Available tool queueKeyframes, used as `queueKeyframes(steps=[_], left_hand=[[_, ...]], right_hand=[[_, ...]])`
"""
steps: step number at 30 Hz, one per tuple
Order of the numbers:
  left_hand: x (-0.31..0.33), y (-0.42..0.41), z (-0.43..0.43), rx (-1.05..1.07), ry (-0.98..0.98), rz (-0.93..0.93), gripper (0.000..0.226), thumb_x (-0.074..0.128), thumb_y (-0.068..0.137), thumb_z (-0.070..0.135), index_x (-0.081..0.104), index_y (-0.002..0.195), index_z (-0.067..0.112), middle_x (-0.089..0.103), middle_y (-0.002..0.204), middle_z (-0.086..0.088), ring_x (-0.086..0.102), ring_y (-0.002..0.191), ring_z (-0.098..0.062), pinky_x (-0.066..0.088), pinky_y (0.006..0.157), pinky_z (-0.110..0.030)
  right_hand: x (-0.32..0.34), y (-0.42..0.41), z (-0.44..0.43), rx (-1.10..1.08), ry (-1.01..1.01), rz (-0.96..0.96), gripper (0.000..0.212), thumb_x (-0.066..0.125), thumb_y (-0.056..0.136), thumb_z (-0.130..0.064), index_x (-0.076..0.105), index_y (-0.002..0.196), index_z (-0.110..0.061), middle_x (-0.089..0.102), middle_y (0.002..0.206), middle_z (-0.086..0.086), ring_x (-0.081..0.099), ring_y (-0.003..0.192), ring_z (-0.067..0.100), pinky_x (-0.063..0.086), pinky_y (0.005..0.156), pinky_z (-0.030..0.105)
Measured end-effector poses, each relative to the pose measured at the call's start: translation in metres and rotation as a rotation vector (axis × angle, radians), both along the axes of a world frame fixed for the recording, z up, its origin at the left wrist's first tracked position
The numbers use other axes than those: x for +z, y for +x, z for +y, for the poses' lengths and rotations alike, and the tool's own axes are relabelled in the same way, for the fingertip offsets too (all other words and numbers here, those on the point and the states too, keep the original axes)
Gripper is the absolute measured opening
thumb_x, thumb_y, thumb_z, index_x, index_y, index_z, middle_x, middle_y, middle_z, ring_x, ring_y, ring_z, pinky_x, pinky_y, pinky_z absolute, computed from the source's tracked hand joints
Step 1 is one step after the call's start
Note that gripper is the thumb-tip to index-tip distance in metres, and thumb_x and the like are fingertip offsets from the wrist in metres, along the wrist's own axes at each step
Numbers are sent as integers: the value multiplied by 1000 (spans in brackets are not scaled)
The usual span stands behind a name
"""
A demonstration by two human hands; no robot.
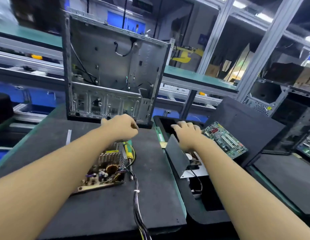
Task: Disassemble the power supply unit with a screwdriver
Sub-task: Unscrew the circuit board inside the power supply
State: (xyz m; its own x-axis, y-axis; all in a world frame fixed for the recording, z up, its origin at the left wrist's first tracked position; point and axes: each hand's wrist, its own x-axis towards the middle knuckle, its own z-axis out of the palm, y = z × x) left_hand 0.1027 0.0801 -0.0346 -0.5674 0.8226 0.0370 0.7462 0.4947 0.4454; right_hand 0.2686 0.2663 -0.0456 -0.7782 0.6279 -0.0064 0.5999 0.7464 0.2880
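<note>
The left hand [120, 126] reaches forward over the tabletop, its fingers [133, 125] curled downward close to the bottom edge of the upright, emptied computer case [112, 71]. Whether they pinch anything there I cannot tell. Just behind these fingers, toward the person, lies the yellow-handled screwdriver [129, 151] on the dark foam mat [98, 213], untouched. Beside it, partly under the left forearm, sits the power supply's bare circuit board [105, 168] with its finned heat sinks and a copper coil. A bundle of black cables [136, 196] runs from the board toward the near edge of the mat.

The right hand [187, 132] is held flat, its fingers [178, 126] straight and slightly spread over the far end of a black tray [194, 213]. Just below its wrist, inside the tray, the power supply's grey metal housing [178, 156] stands tilted, with a fan partly visible behind it. To the right of these fingers a green motherboard [225, 139] lies on a dark panel [246, 122].
</note>
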Motion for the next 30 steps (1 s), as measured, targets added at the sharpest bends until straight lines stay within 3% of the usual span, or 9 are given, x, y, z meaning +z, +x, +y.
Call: queueKeyframes(steps=[4,8,12,15,17,20,23,25,30], left_hand=[[-12,-33,-26,50,-106,96,36,50,95,54,64,121,35,61,130,9,53,121,-22,37,104,-46],[-28,-54,-50,47,-268,51,68,23,96,72,51,138,26,57,141,0,52,130,-26,31,111,-53],[-42,-72,-72,62,-355,229,44,25,103,51,59,102,25,66,122,2,59,107,-23,36,103,-50],[-47,-74,-76,34,-295,162,48,27,101,60,60,92,25,68,112,-2,59,96,-23,48,87,-39],[-47,-73,-77,6,-321,173,60,25,95,73,61,116,30,65,124,-1,58,112,-24,47,91,-40],[-42,-75,-80,-105,-379,129,86,32,79,91,45,143,36,55,144,6,50,132,-21,40,106,-41],[-35,-77,-83,-182,-418,65,112,38,56,103,36,148,39,50,149,10,49,133,-20,41,106,-41],[-36,-74,-83,-194,-493,151,133,32,39,109,31,151,39,47,152,9,47,136,-23,40,103,-43],[-42,-67,-81,-127,-452,346,108,47,58,99,35,148,41,57,141,7,57,124,-26,48,88,-39]], right_hand=[[21,-42,-51,253,-307,63,49,44,87,0,56,127,-24,60,120,0,56,110,22,44,84,31],[3,-70,-84,213,-423,11,36,44,90,0,59,120,-15,68,99,0,63,81,20,51,64,29],[-28,-95,-97,33,-513,126,18,50,94,-16,54,85,-1,65,75,15,68,72,33,58,69,44],[-42,-111,-98,-53,-523,198,10,47,98,-14,45,94,-5,61,99,17,61,97,35,45,72,37],[-48,-120,-98,-167,-546,260,28,30,103,-9,40,127,2,50,136,26,50,123,36,39,95,40],[-55,-128,-93,-250,-637,341,41,22,107,-10,38,139,8,44,146,25,42,135,34,33,105,34],[-48,-124,-94,-232,-734,313,17,42,102,-11,52,103,3,57,87,17,56,94,28,44,68,27],[-45,-120,-89,-177,-795,353,27,53,95,-16,44,71,-8,38,55,7,43,53,20,29,40,17],[-21,-123,-85,-217,-911,677,4,43,91,-7,43,95,-9,50,71,12,51,44,19,43,45,27]])
